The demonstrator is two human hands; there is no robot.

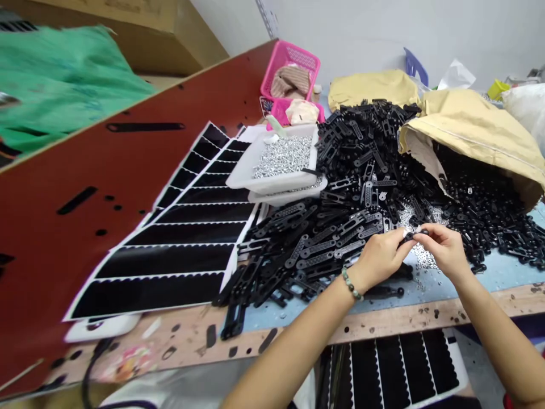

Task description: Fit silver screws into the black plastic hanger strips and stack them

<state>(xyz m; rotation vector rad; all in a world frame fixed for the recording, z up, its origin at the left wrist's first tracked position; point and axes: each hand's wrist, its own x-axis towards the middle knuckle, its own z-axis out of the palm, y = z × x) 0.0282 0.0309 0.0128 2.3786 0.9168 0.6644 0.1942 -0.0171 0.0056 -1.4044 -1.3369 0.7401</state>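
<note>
My left hand (385,253), with a beaded bracelet on its wrist, is closed in a pinch at the right of the table. Close beside it, my right hand (445,247) pinches too. Between the fingertips of both hands is a small black part (411,236), largely covered by the fingers. Below and behind them lies a scatter of small silver nuts (426,258). To the left spreads a heap of black slotted plastic arms (315,247). Small black pieces (489,210) spill from a yellow sack (477,122) on the right.
A white tub of silver screws (285,156) stands behind the heap, with pink baskets (292,71) farther back. Sheets of black stickers (179,230) lie at left against a slanted red board (85,165). More sticker sheets (392,372) are below the table edge (383,324).
</note>
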